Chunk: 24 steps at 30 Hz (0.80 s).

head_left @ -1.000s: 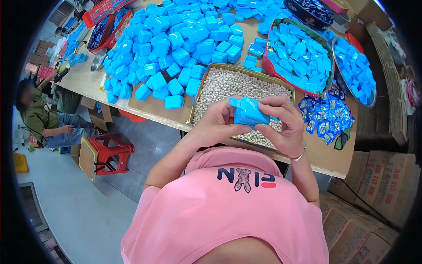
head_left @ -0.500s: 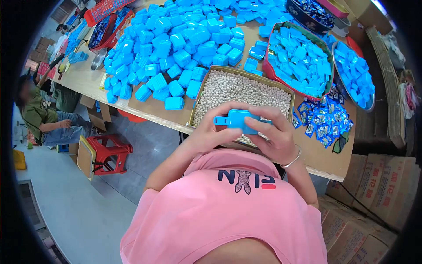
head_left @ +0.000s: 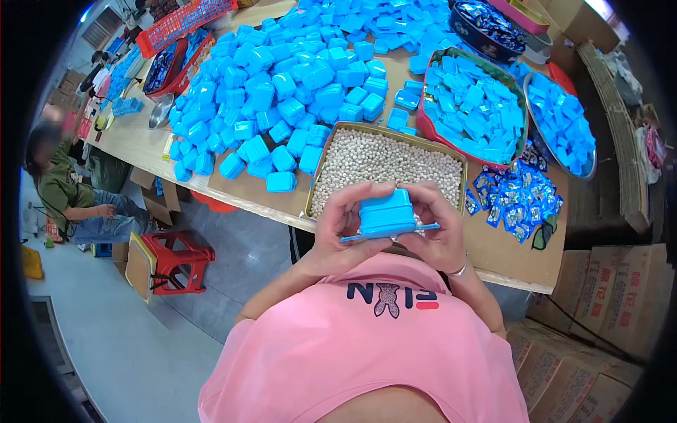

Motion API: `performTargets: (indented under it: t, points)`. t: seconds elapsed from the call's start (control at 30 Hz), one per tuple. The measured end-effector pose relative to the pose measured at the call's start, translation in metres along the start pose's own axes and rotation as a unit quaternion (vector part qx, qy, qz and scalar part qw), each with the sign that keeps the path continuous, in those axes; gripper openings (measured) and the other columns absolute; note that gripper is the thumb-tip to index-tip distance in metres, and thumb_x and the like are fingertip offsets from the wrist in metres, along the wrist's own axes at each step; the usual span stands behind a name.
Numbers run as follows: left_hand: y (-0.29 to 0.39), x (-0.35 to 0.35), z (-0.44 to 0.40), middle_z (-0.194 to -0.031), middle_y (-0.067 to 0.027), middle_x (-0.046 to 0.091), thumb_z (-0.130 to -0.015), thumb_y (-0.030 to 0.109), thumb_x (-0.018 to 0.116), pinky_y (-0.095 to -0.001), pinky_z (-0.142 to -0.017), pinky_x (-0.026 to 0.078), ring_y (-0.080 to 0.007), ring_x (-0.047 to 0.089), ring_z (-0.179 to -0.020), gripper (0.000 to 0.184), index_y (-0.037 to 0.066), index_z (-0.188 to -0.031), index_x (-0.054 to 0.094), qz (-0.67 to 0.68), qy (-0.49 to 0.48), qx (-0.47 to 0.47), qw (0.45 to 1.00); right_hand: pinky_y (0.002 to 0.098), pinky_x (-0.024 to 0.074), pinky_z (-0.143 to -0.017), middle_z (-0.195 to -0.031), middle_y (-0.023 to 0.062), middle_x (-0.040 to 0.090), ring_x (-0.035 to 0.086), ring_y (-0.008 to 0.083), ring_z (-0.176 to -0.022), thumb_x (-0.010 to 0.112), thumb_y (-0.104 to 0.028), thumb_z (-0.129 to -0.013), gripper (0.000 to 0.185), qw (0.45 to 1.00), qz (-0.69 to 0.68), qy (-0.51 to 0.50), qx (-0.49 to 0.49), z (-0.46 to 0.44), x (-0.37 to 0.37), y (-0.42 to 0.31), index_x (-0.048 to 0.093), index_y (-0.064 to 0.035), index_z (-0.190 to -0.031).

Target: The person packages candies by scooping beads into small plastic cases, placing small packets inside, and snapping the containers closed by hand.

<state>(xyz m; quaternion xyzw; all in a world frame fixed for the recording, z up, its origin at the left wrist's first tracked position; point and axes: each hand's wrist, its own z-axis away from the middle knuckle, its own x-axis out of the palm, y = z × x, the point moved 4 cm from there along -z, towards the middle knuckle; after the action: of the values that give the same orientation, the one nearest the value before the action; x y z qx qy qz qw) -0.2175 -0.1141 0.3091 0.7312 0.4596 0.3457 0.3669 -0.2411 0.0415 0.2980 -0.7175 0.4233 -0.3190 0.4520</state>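
A small blue plastic case (head_left: 386, 213), with flat tabs sticking out at both ends, is held between my two hands. Closed around its left side is my left hand (head_left: 343, 229), thumb underneath. My right hand (head_left: 436, 229) grips the right side, its fingers curled. Both hands are over the near edge of a rectangular tin (head_left: 319, 166) of small pale beads. Beyond the tin spreads a large heap of blue cases (head_left: 284, 86). Small blue printed packets (head_left: 518, 201) lie right of the tin.
A red-rimmed bin (head_left: 474, 106) and a metal bowl (head_left: 562, 127) hold flat blue pieces. Red baskets (head_left: 185, 27) stand at the back left. Another person (head_left: 67, 187) is at left, near a red stool (head_left: 180, 261). Cardboard boxes (head_left: 613, 296) are at right.
Both hands have turned the blue case, first showing its broad face and now its side, and lowered it slightly towards my body. The view has shifted a little.
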Motion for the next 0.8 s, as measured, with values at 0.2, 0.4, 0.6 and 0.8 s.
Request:
performTargets:
  t: [0.2, 0.4, 0.6, 0.8]
  points:
    - [-0.002, -0.009, 0.005, -0.13, -0.0137, 0.049, -0.074, -0.012, 0.066, -0.0355, -0.099, 0.044, -0.0247, 0.051, -0.118, 0.07, 0.005, -0.136, 0.039, 0.003, -0.034, -0.08, 0.996, 0.0306, 0.0473, -0.086, -0.117, 0.0129, 0.051, 0.055, 0.0225, -0.099, 0.075, -0.003, -0.071, 0.057, 0.996, 0.082, -0.033, -0.014, 0.002, -0.01, -0.008, 0.053, -0.0011, -0.123]
    - [-0.008, -0.008, 0.005, -0.127, -0.0126, 0.051, -0.075, -0.007, 0.068, -0.0317, -0.092, 0.047, -0.02, 0.054, -0.112, 0.064, 0.005, -0.133, 0.044, -0.008, 0.007, -0.158, 0.987, 0.0326, 0.049, -0.084, -0.119, 0.014, 0.054, 0.056, 0.0237, -0.098, 0.075, -0.003, -0.069, 0.052, 0.96, 0.229, 0.073, -0.145, -0.001, -0.004, -0.018, 0.057, -0.0032, -0.118]
    - [-0.017, -0.009, 0.003, -0.124, -0.0118, 0.053, -0.077, -0.007, 0.067, -0.0288, -0.086, 0.049, -0.0176, 0.056, -0.105, 0.062, 0.005, -0.133, 0.044, 0.057, -0.009, -0.262, 0.963, 0.0335, 0.0504, -0.079, -0.116, 0.0127, 0.058, 0.059, 0.024, -0.096, 0.075, -0.004, -0.07, 0.045, 0.843, 0.454, -0.031, -0.287, 0.001, 0.0, -0.03, 0.061, -0.004, -0.113]
    - [-0.032, -0.005, 0.004, -0.117, -0.0102, 0.056, -0.078, -0.008, 0.065, -0.027, -0.083, 0.049, -0.0157, 0.058, -0.097, 0.053, 0.005, -0.127, 0.048, 0.095, -0.008, -0.26, 0.961, 0.0309, 0.0502, -0.073, -0.109, 0.0093, 0.06, 0.059, 0.0216, -0.088, 0.076, -0.004, -0.068, 0.044, 0.928, 0.352, 0.001, -0.125, -0.003, -0.017, -0.026, 0.063, -0.0033, -0.11]
